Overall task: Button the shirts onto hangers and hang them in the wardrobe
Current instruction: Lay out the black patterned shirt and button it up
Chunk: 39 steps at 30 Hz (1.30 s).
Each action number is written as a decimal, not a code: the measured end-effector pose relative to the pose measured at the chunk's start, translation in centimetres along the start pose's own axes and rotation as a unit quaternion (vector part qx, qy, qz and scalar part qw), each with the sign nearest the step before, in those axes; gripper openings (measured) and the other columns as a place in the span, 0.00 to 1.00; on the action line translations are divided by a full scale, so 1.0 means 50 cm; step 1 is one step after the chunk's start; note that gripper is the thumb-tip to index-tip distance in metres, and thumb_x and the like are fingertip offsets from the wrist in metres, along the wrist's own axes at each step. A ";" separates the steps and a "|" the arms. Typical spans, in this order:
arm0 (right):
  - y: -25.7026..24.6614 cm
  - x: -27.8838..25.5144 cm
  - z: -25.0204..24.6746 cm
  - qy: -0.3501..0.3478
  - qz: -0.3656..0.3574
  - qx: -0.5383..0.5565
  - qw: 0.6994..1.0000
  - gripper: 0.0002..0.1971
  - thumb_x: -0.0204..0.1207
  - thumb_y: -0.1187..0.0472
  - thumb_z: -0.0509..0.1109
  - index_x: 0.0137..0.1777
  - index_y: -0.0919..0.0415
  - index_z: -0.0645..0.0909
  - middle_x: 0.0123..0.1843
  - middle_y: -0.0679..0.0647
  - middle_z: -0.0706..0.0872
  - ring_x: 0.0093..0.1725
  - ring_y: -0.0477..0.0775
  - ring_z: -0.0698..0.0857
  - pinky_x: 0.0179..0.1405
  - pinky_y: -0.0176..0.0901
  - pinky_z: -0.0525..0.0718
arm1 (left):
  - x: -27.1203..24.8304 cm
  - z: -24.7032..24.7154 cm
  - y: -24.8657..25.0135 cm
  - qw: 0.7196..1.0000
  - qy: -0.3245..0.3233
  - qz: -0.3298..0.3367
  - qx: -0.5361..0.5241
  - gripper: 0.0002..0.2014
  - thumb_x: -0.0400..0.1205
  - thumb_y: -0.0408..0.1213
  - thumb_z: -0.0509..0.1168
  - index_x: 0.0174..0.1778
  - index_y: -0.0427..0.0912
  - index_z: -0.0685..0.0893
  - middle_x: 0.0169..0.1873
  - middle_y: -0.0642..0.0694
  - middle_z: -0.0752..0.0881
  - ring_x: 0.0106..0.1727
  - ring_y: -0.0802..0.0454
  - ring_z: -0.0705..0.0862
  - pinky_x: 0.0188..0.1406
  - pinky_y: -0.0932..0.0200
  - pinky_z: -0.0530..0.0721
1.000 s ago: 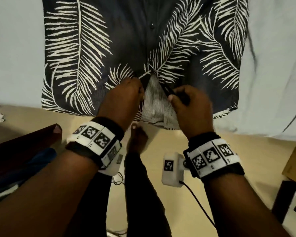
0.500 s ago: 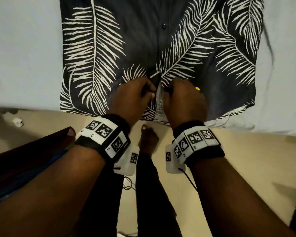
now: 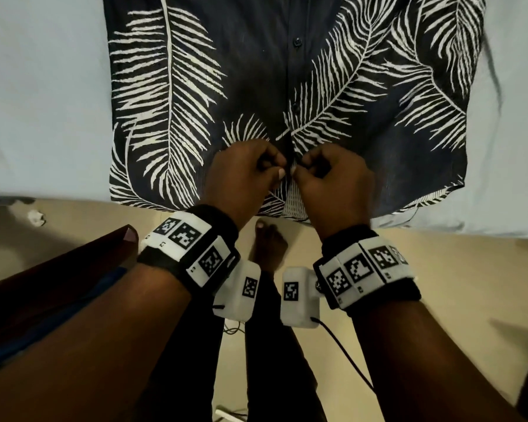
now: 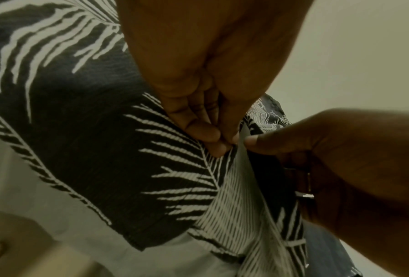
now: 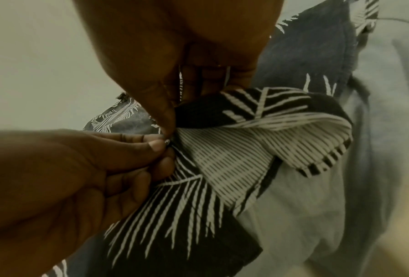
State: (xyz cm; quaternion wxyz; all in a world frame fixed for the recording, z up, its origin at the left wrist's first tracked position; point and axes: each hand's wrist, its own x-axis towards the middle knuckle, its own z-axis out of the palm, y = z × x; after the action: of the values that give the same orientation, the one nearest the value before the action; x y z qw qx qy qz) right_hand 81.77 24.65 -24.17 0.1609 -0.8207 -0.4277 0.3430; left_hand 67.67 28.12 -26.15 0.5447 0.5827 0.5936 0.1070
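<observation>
Now buttoning: left hand (image 3: 244, 175) & right hand (image 3: 333, 178) pinch shirt (image 3: 195, 86) plackets at bed's (image 3: 43, 102) near edge; next, push btn thru hole.

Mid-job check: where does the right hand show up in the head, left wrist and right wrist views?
Head: right hand, centre, right of the left hand, pinching the leaf-print shirt.
Left wrist: right hand at right edge, thumb tip against the placket.
Right wrist: right hand at top centre, fingers pointing down.
Shared landmark: the striped inner side of the shirt hem.
</observation>
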 end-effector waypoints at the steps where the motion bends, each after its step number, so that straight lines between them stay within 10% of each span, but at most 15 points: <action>1: 0.001 -0.001 0.004 -0.008 0.001 0.005 1.000 0.02 0.74 0.59 0.77 0.44 0.51 0.87 0.32 0.39 0.81 0.36 0.39 0.82 0.39 0.29 0.79 | 0.000 0.000 0.000 1.000 -0.002 -0.002 -0.008 0.05 0.81 0.32 0.73 0.50 0.46 0.89 0.39 0.54 0.90 0.41 0.62 0.89 0.47 0.58 0.89; 11: 0.012 0.001 0.009 -0.028 -0.043 0.008 0.999 0.05 0.76 0.61 0.77 0.50 0.55 0.92 0.41 0.39 0.86 0.40 0.35 0.83 0.41 0.19 0.75 | 0.004 0.006 0.001 0.988 -0.003 -0.060 -0.141 0.05 0.82 0.25 0.71 0.47 0.39 0.88 0.36 0.42 0.91 0.38 0.52 0.93 0.43 0.56 0.92; 18: 0.027 0.002 0.001 -0.051 -0.114 0.026 0.992 0.07 0.75 0.58 0.73 0.46 0.57 0.92 0.40 0.49 0.92 0.39 0.46 0.88 0.44 0.46 0.88 | 0.002 0.008 0.012 0.992 0.020 -0.059 -0.111 0.06 0.83 0.40 0.73 0.48 0.41 0.91 0.37 0.47 0.92 0.38 0.53 0.92 0.45 0.50 0.93; 34: 0.005 0.048 0.003 -0.181 0.091 0.110 0.973 0.09 0.82 0.62 0.68 0.39 0.57 0.84 0.36 0.53 0.87 0.40 0.55 0.87 0.48 0.59 0.89 | 0.003 0.005 0.018 0.996 0.023 0.045 0.072 0.15 0.84 0.31 0.68 0.65 0.47 0.78 0.40 0.48 0.87 0.41 0.56 0.87 0.45 0.55 0.88; 39: 0.006 0.020 -0.010 -0.175 0.062 0.121 0.975 0.08 0.84 0.64 0.65 0.53 0.58 0.87 0.47 0.53 0.90 0.48 0.52 0.89 0.53 0.55 0.90 | -0.037 0.035 0.025 0.993 0.078 -0.082 -0.018 0.12 0.83 0.49 0.70 0.59 0.55 0.77 0.38 0.51 0.89 0.40 0.55 0.90 0.45 0.44 0.91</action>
State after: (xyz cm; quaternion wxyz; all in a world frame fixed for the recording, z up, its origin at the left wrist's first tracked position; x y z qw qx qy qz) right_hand 82.71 25.28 -24.41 0.1603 -0.7470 -0.3526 0.5403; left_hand 69.26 26.12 -24.92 0.5142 0.5118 0.6781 0.1176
